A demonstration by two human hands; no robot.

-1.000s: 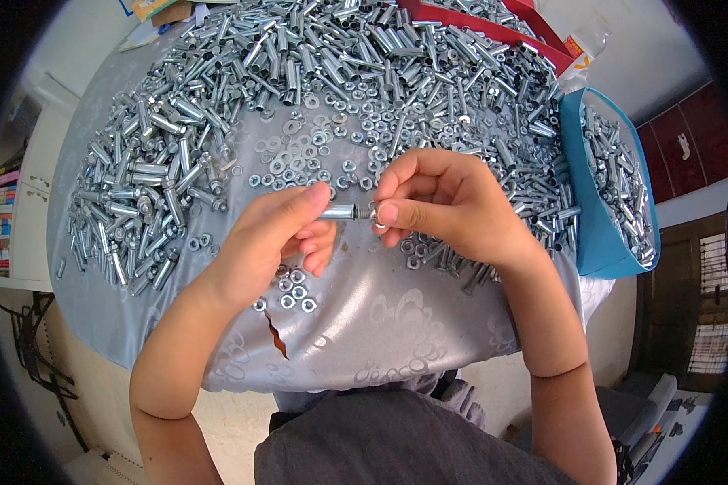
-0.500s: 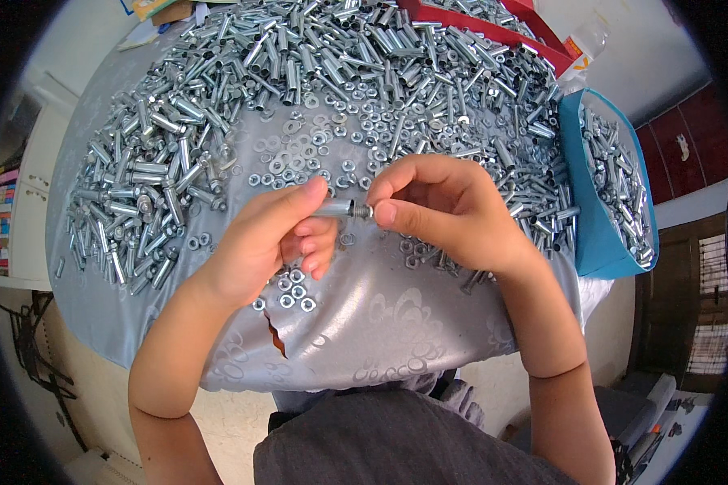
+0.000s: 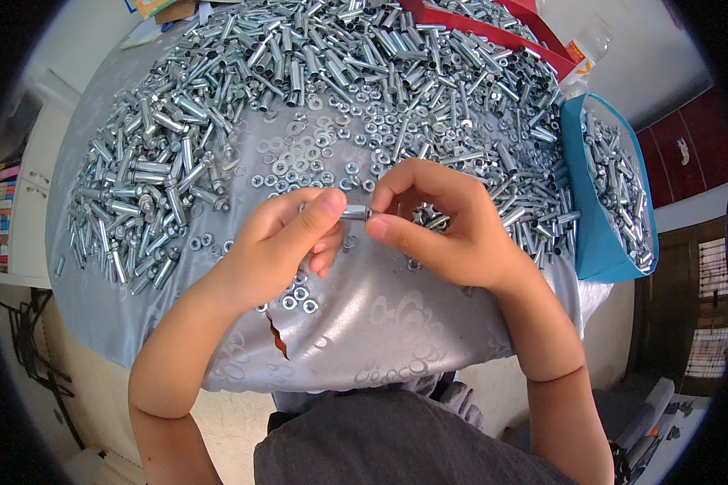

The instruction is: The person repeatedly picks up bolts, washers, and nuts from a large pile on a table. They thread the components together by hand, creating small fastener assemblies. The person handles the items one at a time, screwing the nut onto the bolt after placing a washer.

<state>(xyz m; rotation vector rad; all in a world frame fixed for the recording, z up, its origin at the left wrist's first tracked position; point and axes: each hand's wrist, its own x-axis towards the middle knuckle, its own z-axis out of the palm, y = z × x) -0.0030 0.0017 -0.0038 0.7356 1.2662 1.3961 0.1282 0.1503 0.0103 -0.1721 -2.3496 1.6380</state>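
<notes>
Between my two hands, above the table, lies a shiny metal sleeve anchor [image 3: 354,212], held roughly level. My left hand [image 3: 279,242] is closed round its left part, the thumb on top, which hides that end. The thumb and forefinger of my right hand [image 3: 461,226] pinch its right end. Just beyond the hands, loose hex nuts [image 3: 350,168] and flat washers [image 3: 281,167] lie scattered. A few more nuts [image 3: 289,302] sit below my left hand.
A big heap of metal sleeves and bolts [image 3: 299,56] covers the far side. Finished-looking anchors [image 3: 150,174] are piled at left. A blue bin [image 3: 573,153] of bolts stands right, a red tray [image 3: 493,31] far right. The grey tablecloth [image 3: 396,339] has a tear [image 3: 277,335].
The threaded part that showed between the sleeve and the right end is no longer visible. My left hand has shifted slightly right, closer to my right hand, and less of the anchor shows.
</notes>
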